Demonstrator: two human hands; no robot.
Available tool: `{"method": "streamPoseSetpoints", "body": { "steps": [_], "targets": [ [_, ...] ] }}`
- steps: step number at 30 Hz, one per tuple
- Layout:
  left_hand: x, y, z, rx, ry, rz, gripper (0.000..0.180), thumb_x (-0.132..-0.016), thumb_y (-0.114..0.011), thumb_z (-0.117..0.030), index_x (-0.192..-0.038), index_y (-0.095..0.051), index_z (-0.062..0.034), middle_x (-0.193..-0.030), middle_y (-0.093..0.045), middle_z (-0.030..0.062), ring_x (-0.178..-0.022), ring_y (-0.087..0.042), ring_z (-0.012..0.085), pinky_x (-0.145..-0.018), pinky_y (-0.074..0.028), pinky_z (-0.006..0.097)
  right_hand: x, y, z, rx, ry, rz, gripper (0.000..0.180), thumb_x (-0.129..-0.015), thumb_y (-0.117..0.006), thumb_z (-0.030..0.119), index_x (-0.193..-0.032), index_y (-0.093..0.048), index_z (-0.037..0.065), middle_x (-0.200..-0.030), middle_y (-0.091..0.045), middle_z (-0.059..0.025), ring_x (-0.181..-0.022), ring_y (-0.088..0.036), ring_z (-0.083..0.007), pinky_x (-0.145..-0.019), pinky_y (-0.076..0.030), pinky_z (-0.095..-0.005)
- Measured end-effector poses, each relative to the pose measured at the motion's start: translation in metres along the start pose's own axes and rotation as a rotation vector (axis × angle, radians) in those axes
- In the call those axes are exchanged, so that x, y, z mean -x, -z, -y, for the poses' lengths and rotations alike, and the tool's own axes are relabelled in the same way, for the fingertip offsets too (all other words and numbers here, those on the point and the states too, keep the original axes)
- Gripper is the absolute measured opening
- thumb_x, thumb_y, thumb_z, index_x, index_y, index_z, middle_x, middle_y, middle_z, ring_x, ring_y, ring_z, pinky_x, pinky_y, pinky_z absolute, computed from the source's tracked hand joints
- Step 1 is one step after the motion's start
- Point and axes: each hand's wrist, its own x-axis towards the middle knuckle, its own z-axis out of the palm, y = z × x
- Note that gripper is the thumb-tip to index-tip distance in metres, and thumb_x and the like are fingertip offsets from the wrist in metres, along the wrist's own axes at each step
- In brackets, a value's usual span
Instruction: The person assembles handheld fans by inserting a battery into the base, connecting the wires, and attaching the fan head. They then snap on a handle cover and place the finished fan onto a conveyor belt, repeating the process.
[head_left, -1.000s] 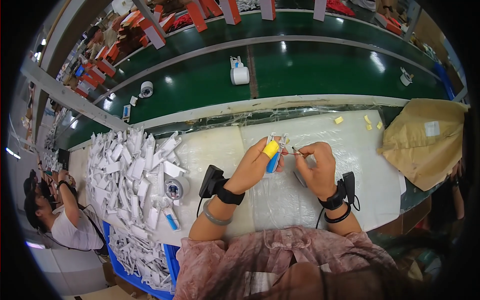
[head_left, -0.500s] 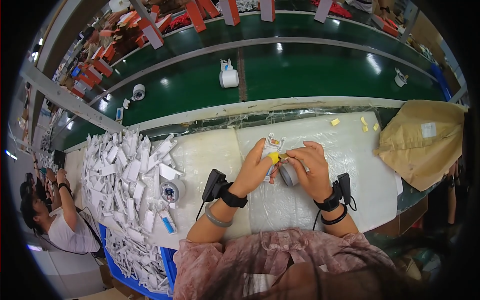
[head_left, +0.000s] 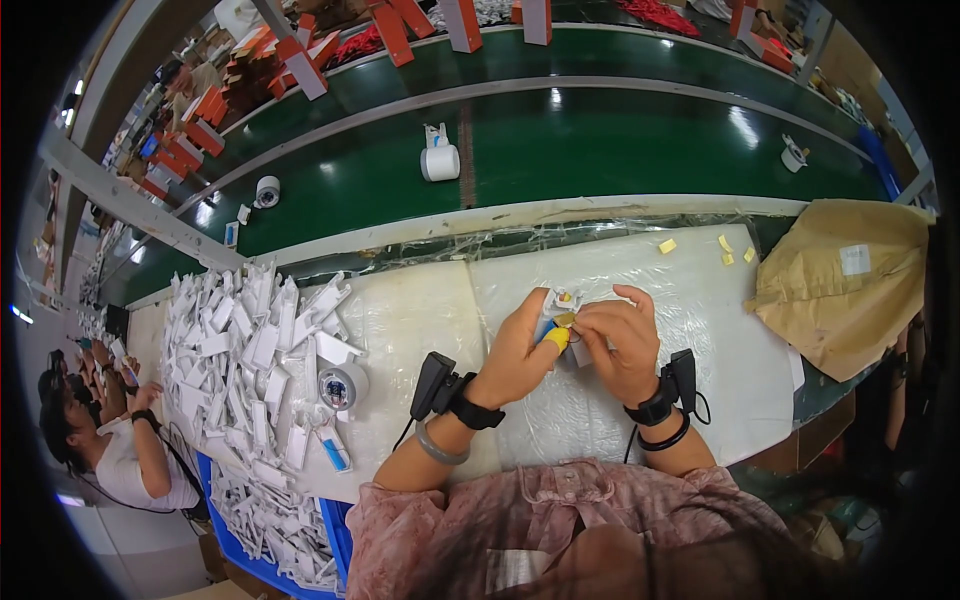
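My left hand (head_left: 520,350) is closed around a white plastic bracket (head_left: 562,298) with a blue part in it. A yellow cover sits on that hand's thumb tip. My right hand (head_left: 620,340) pinches a small yellowish-brown piece (head_left: 566,320) against the bracket, close to the left thumb. Under the fingers a grey-white round housing is mostly hidden. To the left, a white cylindrical housing (head_left: 343,386) lies with its circuit board showing, wired to a white bracket with a blue part (head_left: 335,452).
A big heap of white plastic brackets (head_left: 240,350) covers the left, above a blue bin (head_left: 335,540) with more. Small yellow pads (head_left: 668,246) lie at the far right beside a brown paper bag (head_left: 845,290). Beyond runs a green conveyor (head_left: 600,150) carrying white housings (head_left: 440,162).
Both hands have drawn closer together over the bracket, which has dropped slightly nearer and tilted. The housings on the conveyor have shifted left. A person at the left has moved their arms.
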Motion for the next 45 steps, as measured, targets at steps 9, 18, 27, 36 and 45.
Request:
{"method": "streamPoseSetpoints", "body": {
  "steps": [9, 18, 27, 36, 45],
  "targets": [
    [0.0001, -0.0016, 0.0012, -0.122, -0.065, -0.03, 0.043, -0.08, -0.041, 0.0, -0.123, -0.044, -0.001, -0.101, -0.054, 0.0064, -0.08, -0.052, 0.0091, -0.057, -0.049, 0.023, 0.0009, -0.0013, -0.0004, 0.011, 0.016, -0.023, 0.017, -0.073, -0.073, 0.002, -0.087, -0.067, 0.009, -0.083, -0.066, -0.002, -0.079, -0.064, -0.016, -0.092, -0.04, -0.0396],
    [-0.0001, -0.0026, -0.0035, -0.195, -0.092, -0.049, 0.041, -0.077, -0.042, 0.0, -0.117, -0.046, 0.0014, -0.096, -0.055, 0.0085, -0.079, -0.052, 0.011, -0.056, -0.048, 0.024, 0.0009, -0.0012, -0.0006, 0.023, 0.026, -0.022, 0.017, -0.073, -0.073, 0.002, -0.088, -0.067, 0.009, -0.083, -0.066, -0.0023, -0.078, -0.063, -0.0159, -0.092, -0.04, -0.0402],
    [0.0015, -0.0011, 0.0001, -0.191, -0.165, -0.047, 0.037, -0.081, -0.043, -0.002, -0.118, -0.048, 0.0007, -0.093, -0.057, 0.0062, -0.079, -0.053, 0.0095, -0.064, -0.047, 0.023, 0.0006, -0.0011, 0.0015, 0.034, 0.009, -0.033, 0.018, -0.073, -0.072, 0.0, -0.088, -0.066, 0.009, -0.082, -0.066, -0.0022, -0.078, -0.064, -0.0165, -0.093, -0.039, -0.0418],
    [0.0004, -0.0025, -0.0005, -0.188, -0.184, -0.023, 0.036, -0.092, -0.054, -0.012, -0.125, -0.046, -0.0009, -0.094, -0.058, 0.0034, -0.075, -0.053, 0.0073, -0.062, -0.045, 0.021, -0.0022, 0.0008, 0.0012, 0.034, 0.025, -0.022, 0.021, -0.07, -0.073, 0.0, -0.088, -0.067, 0.009, -0.081, -0.065, -0.0014, -0.075, -0.063, -0.0158, -0.093, -0.039, -0.0407],
    [-0.0016, -0.0041, 0.0024, -0.33, -0.289, -0.084, 0.032, -0.094, -0.054, -0.012, -0.124, -0.048, 0.0004, -0.096, -0.059, 0.0064, -0.076, -0.055, 0.0107, -0.066, -0.046, 0.024, -0.0014, 0.0016, 0.0027, 0.035, 0.016, -0.006, 0.022, -0.071, -0.071, -0.002, -0.089, -0.066, 0.009, -0.082, -0.065, -0.0016, -0.077, -0.063, -0.0163, -0.095, -0.038, -0.0417]
  ]
}}
